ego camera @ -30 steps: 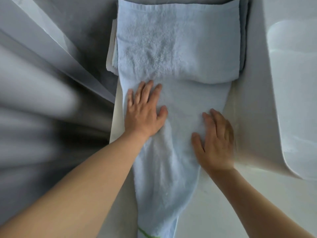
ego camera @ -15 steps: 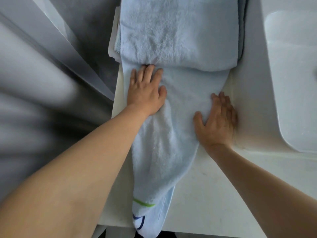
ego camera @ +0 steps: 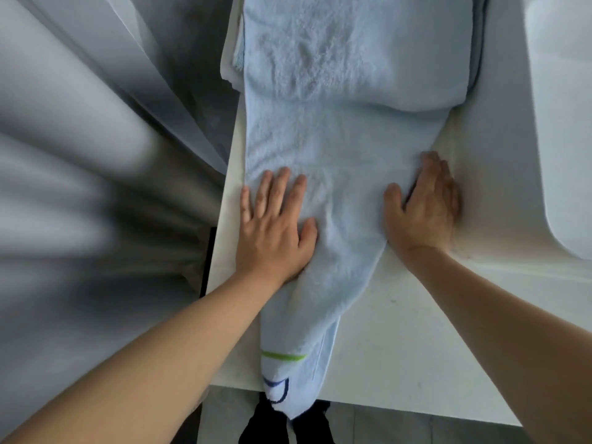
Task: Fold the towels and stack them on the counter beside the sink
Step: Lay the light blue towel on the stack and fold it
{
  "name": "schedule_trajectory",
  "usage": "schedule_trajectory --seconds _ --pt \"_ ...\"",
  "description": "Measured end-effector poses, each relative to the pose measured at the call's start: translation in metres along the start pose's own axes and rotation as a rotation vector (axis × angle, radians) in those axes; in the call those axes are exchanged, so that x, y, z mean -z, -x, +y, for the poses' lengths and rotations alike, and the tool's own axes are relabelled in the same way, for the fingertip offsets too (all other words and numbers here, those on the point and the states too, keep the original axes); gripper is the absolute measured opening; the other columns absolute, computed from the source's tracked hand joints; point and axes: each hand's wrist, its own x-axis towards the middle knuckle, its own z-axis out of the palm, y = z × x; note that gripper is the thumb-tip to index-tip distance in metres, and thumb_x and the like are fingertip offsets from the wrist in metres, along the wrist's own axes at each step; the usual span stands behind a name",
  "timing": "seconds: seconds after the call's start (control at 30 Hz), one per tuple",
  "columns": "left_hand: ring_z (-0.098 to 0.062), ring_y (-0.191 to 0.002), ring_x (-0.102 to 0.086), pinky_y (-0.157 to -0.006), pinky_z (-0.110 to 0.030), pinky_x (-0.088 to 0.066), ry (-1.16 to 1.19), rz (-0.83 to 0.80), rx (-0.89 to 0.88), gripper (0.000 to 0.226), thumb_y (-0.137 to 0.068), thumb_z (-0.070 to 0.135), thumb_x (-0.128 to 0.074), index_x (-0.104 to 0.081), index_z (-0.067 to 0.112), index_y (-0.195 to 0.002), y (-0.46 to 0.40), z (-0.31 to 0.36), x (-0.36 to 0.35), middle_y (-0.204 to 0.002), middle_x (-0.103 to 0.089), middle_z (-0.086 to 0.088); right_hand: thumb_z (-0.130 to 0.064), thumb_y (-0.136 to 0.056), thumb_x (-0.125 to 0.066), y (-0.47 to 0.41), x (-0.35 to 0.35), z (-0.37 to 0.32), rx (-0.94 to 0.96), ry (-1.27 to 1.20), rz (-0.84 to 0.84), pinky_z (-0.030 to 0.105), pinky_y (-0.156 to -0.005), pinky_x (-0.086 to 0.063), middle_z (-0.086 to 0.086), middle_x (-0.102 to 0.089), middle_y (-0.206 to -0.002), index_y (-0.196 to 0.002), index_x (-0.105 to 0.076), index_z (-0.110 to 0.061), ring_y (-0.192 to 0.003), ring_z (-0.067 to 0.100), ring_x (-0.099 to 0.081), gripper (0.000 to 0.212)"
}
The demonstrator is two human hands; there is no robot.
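A light blue towel [ego camera: 339,149] lies lengthwise on the white counter [ego camera: 400,354]. Its far part drapes over a stack of folded towels [ego camera: 474,56]. Its near end, with a green stripe and dark blue stitching, hangs over the counter's front edge. My left hand [ego camera: 275,229] presses flat on the towel's left side with straight fingers. Flat on the towel's right edge rests my right hand [ego camera: 423,206], fingers partly over the counter.
The sink basin [ego camera: 567,123] sits to the right of the towels. A grey curtain or wall panel [ego camera: 96,155] fills the left. A white folded cloth edge [ego camera: 229,59] shows under the stack's left side. Dark shoes [ego camera: 266,424] show on the floor below the counter edge.
Both hands slid along the towel toward the near end of the counter. The view shifted, so the towel's striped end and the counter's front edge now show.
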Motion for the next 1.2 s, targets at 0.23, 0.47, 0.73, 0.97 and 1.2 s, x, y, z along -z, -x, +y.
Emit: schedule_trajectory --seconds 0.23,0.47,0.73,0.97,1.2 --pt "-0.021 -0.154 -0.013 -0.124 -0.050 -0.002 0.017 0.009 0.022 0.072 -0.085 0.048 -0.032 -0.033 0.029 -0.155 -0.006 -0.001 0.000 -0.165 -0.022 0.002 -0.027 -0.082 -0.046 0.013 -0.004 -0.008 -0.070 -0.155 -0.067 0.040 -0.122 -0.010 0.008 -0.039 -0.152 -0.134 -0.049 -0.013 -0.143 0.024 -0.029 0.055" --pt "-0.018 -0.154 -0.010 -0.125 -0.047 0.000 0.053 0.003 0.032 0.069 -0.087 0.044 -0.038 -0.032 0.031 -0.155 -0.008 0.000 0.002 -0.166 -0.020 0.005 -0.002 -0.072 -0.043 0.027 0.013 -0.031 -0.258 -0.948 -0.231 0.021 -0.056 -0.036 -0.005 -0.050 -0.063 -0.065 -0.056 -0.024 -0.060 0.009 -0.041 0.026" --pt "-0.018 -0.154 -0.012 -0.125 -0.046 0.000 0.062 0.012 0.031 0.066 -0.088 0.042 -0.036 -0.035 0.030 -0.153 -0.008 0.000 0.004 -0.165 -0.023 0.004 0.012 -0.083 -0.044 0.019 0.026 -0.018 -0.295 -1.015 -0.459 0.026 -0.059 -0.050 0.013 -0.070 -0.096 -0.117 -0.059 -0.007 -0.073 0.020 -0.062 0.042" --pt "-0.018 -0.154 -0.011 -0.125 -0.045 0.002 0.066 0.007 0.038 0.065 -0.088 0.044 -0.034 -0.036 0.030 -0.151 -0.008 0.000 0.005 -0.165 -0.023 0.005 -0.027 -0.093 -0.053 0.068 0.014 0.033 0.427 0.068 -0.009 0.041 -0.098 -0.036 0.003 -0.059 -0.129 -0.119 -0.064 -0.018 -0.118 0.029 -0.050 0.029" --pt "-0.020 -0.153 -0.010 -0.124 -0.049 0.002 0.124 -0.043 -0.006 0.075 -0.085 0.058 -0.027 -0.035 0.025 -0.152 -0.008 0.000 0.012 -0.164 -0.023 0.003 -0.042 -0.092 -0.046 0.065 0.012 0.033 0.382 0.114 -0.073 0.043 -0.105 -0.030 0.002 -0.050 -0.139 -0.128 -0.057 -0.018 -0.130 0.026 -0.044 0.045"
